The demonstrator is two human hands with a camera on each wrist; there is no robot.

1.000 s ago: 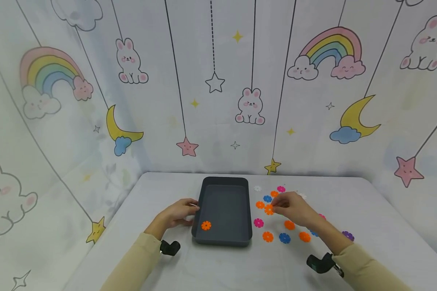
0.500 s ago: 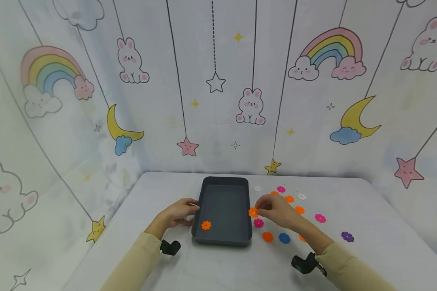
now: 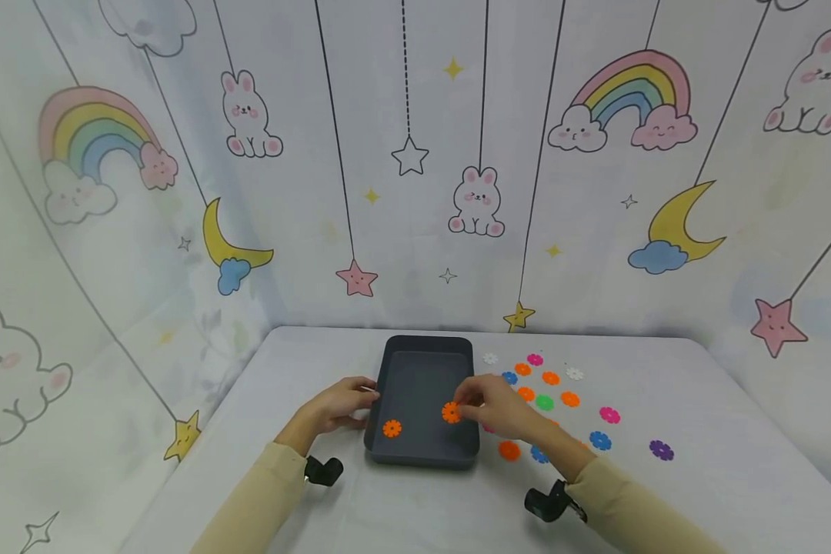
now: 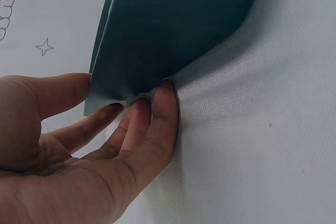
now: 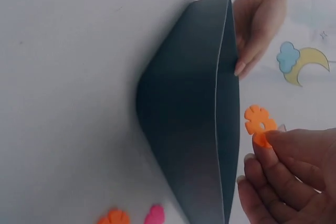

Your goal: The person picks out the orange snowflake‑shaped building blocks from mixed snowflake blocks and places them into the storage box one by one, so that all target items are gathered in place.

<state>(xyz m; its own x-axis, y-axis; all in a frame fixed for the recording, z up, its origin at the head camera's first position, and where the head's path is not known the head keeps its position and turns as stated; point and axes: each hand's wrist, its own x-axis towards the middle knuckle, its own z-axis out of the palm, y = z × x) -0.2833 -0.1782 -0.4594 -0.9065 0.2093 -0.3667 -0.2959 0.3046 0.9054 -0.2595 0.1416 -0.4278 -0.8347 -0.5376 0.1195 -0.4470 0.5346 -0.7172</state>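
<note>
Right grip (image 3: 497, 404) pinches orange flower (image 3: 450, 413) by edge above tray (image 3: 418, 385), likely leaving it easy to release; left grip (image 3: 342, 402) holds tray's side, likely for steadiness.

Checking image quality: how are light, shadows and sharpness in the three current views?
Head view: even light, no strong glare on the tray; left wrist: tray dark, soft shadow on the cloth; right wrist: broad soft shadow beside the tray, pink piece at the frame's bottom slightly soft.

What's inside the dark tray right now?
One orange flower piece lies in the tray, toward its near left corner. The right hand holds a second orange piece above the tray; the tray floor behind them is hidden.
</note>
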